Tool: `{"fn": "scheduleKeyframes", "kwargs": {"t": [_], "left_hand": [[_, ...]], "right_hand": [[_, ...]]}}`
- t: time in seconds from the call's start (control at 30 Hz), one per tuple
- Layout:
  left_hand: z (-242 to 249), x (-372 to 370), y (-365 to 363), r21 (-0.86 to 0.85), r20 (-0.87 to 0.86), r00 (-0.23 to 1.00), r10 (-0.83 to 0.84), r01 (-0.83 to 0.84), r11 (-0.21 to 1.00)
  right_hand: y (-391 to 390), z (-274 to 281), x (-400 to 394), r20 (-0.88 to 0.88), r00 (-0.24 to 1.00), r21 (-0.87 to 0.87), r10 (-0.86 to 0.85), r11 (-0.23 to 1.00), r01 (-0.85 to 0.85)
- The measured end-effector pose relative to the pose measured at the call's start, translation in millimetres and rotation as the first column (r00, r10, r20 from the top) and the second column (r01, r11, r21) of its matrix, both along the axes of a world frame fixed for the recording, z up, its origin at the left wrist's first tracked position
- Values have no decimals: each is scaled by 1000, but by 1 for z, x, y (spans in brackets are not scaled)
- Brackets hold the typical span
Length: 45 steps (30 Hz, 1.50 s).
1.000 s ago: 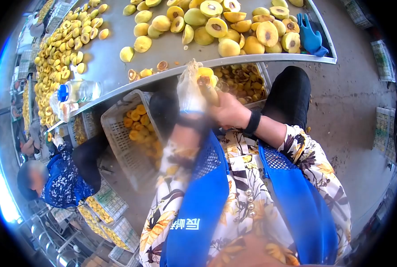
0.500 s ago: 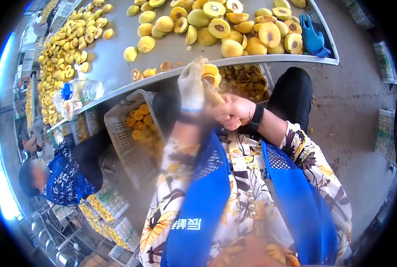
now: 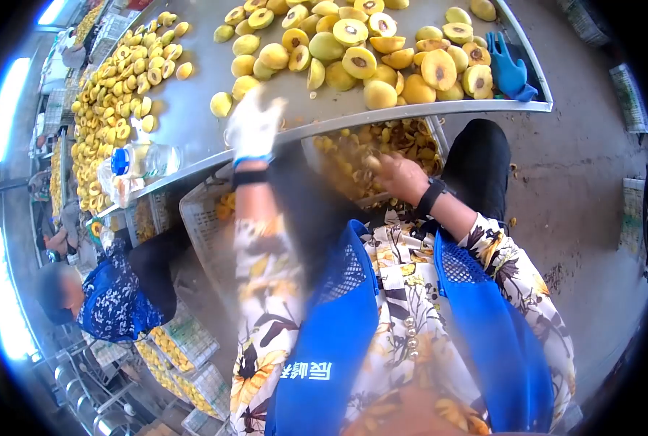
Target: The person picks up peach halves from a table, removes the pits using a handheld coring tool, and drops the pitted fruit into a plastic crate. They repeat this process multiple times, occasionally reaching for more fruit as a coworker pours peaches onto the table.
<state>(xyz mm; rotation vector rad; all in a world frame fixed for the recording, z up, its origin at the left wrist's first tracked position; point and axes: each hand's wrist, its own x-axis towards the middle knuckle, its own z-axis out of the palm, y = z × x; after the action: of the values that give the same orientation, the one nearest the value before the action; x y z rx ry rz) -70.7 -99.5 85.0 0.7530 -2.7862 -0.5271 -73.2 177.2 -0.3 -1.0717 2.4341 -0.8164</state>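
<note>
My left hand, in a white glove, is over the near edge of the metal table. Motion smears its fingers, so I cannot make out whether they hold anything. My bare right hand is closed around a small pale-handled tool, whose working end is blurred. Below that hand, under the table edge, a crate holds yellow-brown fruit scraps. Halved yellow peaches, some with brown centres, lie on the table beyond both hands.
A blue glove lies at the table's right corner. At left are a clear jar with a blue lid and a large heap of peach halves. A white crate stands below the table. Another person sits at left.
My hands have separated. The left moved left and up to the table edge, and the peach piece it held no longer shows there. The right shifted slightly right with the tool.
</note>
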Motion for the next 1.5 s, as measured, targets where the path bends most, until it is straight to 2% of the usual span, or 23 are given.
{"fn": "scheduleKeyframes", "kwargs": {"t": [0.07, 0.13, 0.2, 0.33, 0.37, 0.43, 0.5, 0.6, 0.67, 0.7, 0.73, 0.8, 0.87, 0.9, 1.0, 1.13, 1.17, 1.27, 1.3, 1.37, 1.43, 1.47, 1.5], "left_hand": [[-5, -46, 29, -101, 158, 980, -118, 135, 986], [-31, -88, 40, -48, 356, 920, -162, 191, 980], [-49, -101, 44, -24, 245, 966, -84, 93, 995], [-43, -84, 40, 148, 49, 995, -82, 74, 986], [-32, -69, 48, 178, -103, 984, -143, 160, 971], [-23, -38, 66, 96, -345, 899, -270, 320, 943], [-12, -9, 92, -26, -452, 812, -368, 401, 916], [-5, 20, 123, -63, -499, 751, -433, 466, 882], [1, 33, 122, 150, -549, 772, -320, 468, 871], [-4, 39, 123, 743, -522, 852, 40, 431, 513], [17, 44, 127, 889, -457, 870, 183, 439, 132], [18, 44, 125, 830, -267, 929, 255, 356, -430], [-12, 40, 116, 951, -301, 948, 100, 306, -43], [-28, 41, 112, 945, -291, 957, 19, 284, 160], [-6, 35, 123, 974, -23, 911, 412, 113, -196], [-30, 35, 116, 968, -82, 874, 478, 183, -170], [-30, 34, 116, 972, -86, 872, 482, 179, -151], [-25, 30, 119, 982, -100, 867, 488, 166, -95], [-18, 30, 118, 991, -85, 925, 370, 115, -61], [0, 33, 113, 999, -33, 992, 120, 30, 29], [2, 35, 109, 985, -92, 996, -16, 94, 147], [3, 35, 108, 970, -118, 989, -85, 133, 203], [5, 36, 109, 974, -204, 979, -9, 204, 98]], "right_hand": [[2, 9, -3, 89, 996, -46, 0, 999, 4], [7, 18, -2, 151, 988, -109, -37, 993, 54], [13, 18, -1, 162, 981, -172, -106, 976, 133], [14, 50, -8, 142, 929, -337, -343, 865, 371], [10, 36, -16, 453, 842, -466, -294, 727, 504], [2, 52, -27, 775, 613, -393, -155, 642, 658], [-4, 44, -37, 917, 364, -388, 162, 574, 721], [-37, 47, -29, 873, 461, -477, 157, 471, 742], [-35, 50, -28, 834, 533, -523, 142, 513, 681], [-33, 50, -29, 815, 560, -543, 147, 530, 652], [-31, 49, -31, 796, 586, -562, 152, 545, 622], [-27, 49, -34, 646, 759, -572, 80, 709, 413], [-26, 69, -35, 463, 886, -464, 17, 857, 226], [-26, 73, -34, 373, 922, -387, -100, 887, 253], [-24, 84, -31, 263, 902, -178, -342, 902, 394], [-16, 67, -14, 222, 955, -320, -197, 910, 262], [-15, 64, -10, 230, 950, -204, -211, 944, 259], [-17, 60, -5, 228, 910, -143, -346, 913, 383], [-16, 64, -7, 241, 895, -147, -375, 898, 416], [-13, 72, -14, 283, 928, -218, -243, 926, 309], [-11, 67, -23, 228, 971, -259, -71, 957, 131], [-13, 62, -23, 217, 970, -345, -104, 922, 176], [-16, 57, -24, 208, 969, -430, -136, 877, 216]]}}
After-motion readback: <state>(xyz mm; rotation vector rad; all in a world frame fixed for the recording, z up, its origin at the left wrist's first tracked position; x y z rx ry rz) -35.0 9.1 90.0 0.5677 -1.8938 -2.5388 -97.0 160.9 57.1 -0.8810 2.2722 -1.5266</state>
